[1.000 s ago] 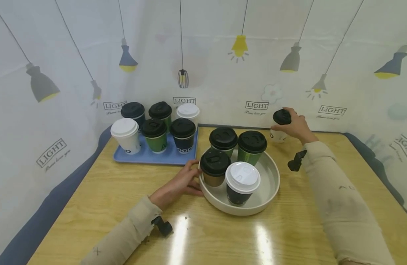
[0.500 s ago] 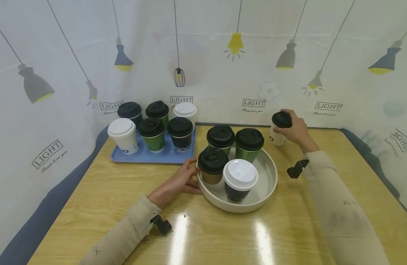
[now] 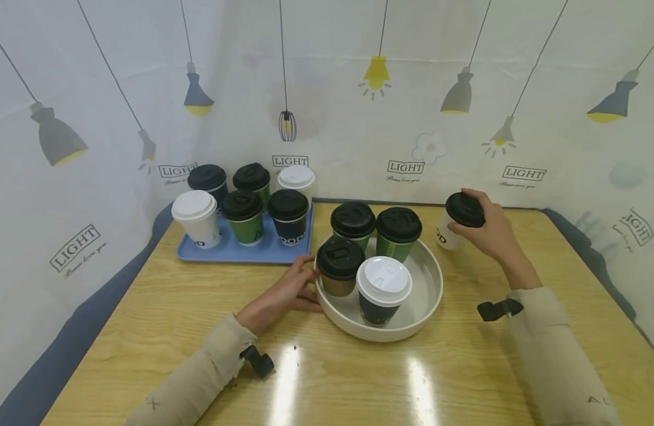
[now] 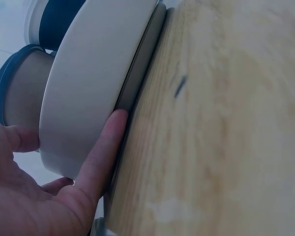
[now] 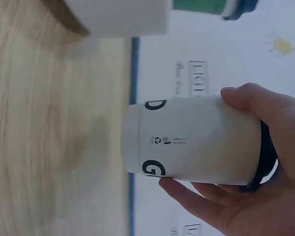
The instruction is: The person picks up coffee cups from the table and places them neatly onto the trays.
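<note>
My right hand (image 3: 494,234) grips a white paper coffee cup (image 3: 448,234) with a black lid, close over the table right of the round tray. In the right wrist view, thumb and fingers lie along opposite sides of the white cup (image 5: 201,140), its base pointing at the table. My left hand (image 3: 284,293) holds the cream round tray (image 3: 428,284) at its left side. The left wrist view has the thumb at the tray's rim and a finger along its lower edge (image 4: 137,81). Several lidded cups stand in the tray, including a brown one (image 3: 337,287) and a white-lidded dark one (image 3: 379,309).
A blue rectangular tray (image 3: 236,254) at the back left carries several lidded paper cups in two rows. Behind the wooden table (image 3: 199,319) hangs a pale cloth (image 3: 337,106) printed with lamps. Bare wood lies in front of both trays.
My right hand has brought the white cup away from the back edge, toward me and slightly right. My left hand stays at the round tray. The head view has shifted slightly.
</note>
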